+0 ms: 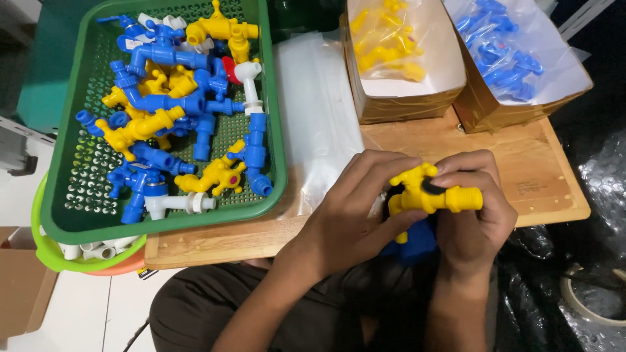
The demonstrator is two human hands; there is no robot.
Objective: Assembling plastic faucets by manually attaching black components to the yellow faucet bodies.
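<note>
Both hands hold one yellow plastic tap (432, 193) over the front edge of a wooden board (456, 140). My left hand (355, 208) wraps the tap's left end, fingers curled over its top. My right hand (473, 215) grips the threaded right end, with the thumb on a small black ring on the tap body. Something blue (417, 242) shows under the hands, mostly hidden.
A green perforated tray (163, 221) at left holds several blue, yellow and white taps. Clear plastic bags (319, 111) lie beside it. Two cardboard boxes at the back hold yellow parts (391, 45) and blue parts (502, 49). Bowls (52, 254) sit under the tray.
</note>
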